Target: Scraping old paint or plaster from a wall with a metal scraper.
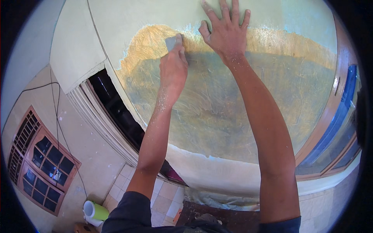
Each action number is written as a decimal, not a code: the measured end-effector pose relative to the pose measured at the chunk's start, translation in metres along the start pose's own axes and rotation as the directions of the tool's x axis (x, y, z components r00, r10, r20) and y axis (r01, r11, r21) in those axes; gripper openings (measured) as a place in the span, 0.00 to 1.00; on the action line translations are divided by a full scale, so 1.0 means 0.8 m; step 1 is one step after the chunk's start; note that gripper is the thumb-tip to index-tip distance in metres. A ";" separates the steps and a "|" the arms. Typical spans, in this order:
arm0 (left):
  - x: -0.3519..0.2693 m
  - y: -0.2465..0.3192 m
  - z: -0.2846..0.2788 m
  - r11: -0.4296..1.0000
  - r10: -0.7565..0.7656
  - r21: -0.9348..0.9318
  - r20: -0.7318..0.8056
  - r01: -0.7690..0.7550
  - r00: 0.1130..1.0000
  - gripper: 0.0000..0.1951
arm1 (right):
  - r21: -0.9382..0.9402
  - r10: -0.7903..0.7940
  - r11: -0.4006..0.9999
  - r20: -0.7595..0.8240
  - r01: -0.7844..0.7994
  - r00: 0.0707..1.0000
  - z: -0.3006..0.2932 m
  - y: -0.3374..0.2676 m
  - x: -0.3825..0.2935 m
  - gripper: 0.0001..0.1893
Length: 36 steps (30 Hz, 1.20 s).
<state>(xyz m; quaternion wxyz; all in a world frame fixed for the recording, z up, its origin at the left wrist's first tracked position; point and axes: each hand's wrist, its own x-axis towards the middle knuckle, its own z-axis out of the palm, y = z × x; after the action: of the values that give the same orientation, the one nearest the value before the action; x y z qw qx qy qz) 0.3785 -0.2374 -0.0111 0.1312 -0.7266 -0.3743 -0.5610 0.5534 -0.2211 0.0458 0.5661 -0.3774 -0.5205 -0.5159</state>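
Note:
My left hand [174, 65] grips a flat scraper blade [171, 43], its index finger laid along it, against the wall near the upper left border of a bare patch. My right hand [228, 36] is spread with fingers apart on the wall and holds nothing. The exposed patch [215, 87] is mottled grey-green, with an orange-tan band along its top. Pale green paint [140, 11] surrounds its ragged upper edge. Pale flakes and dust cling to both forearms.
A doorway with folded slatted panels [99, 107] lies left of the patch. A wood-framed window [329, 139] borders it at right. Cables [58, 110] hang along the left wall, near a barred window [43, 163]. Below are a green bucket [100, 211], floor tiles [164, 198] and a dark brown surface [233, 217].

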 end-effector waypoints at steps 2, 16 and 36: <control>0.030 0.000 -0.007 0.999 -0.035 0.011 -0.028 0.035 0.999 0.22 | 0.177 -0.061 0.979 -0.201 0.098 0.978 0.007 0.007 -0.003 0.32; 0.008 -0.005 -0.007 0.999 -0.012 -0.049 -0.031 0.010 0.999 0.21 | -0.162 0.126 0.983 0.225 -0.090 0.966 -0.029 -0.015 0.010 0.31; -0.013 -0.010 -0.005 0.997 -0.018 -0.069 0.018 0.019 1.000 0.22 | -0.198 0.117 0.978 0.234 -0.071 0.965 -0.023 -0.017 0.003 0.31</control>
<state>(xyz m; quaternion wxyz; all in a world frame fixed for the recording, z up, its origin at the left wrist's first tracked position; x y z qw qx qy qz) 0.3691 -0.2387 -0.0214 0.0973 -0.7322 -0.3623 -0.5685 0.5438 -0.2419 0.0432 0.4837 -0.5140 -0.5167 -0.4847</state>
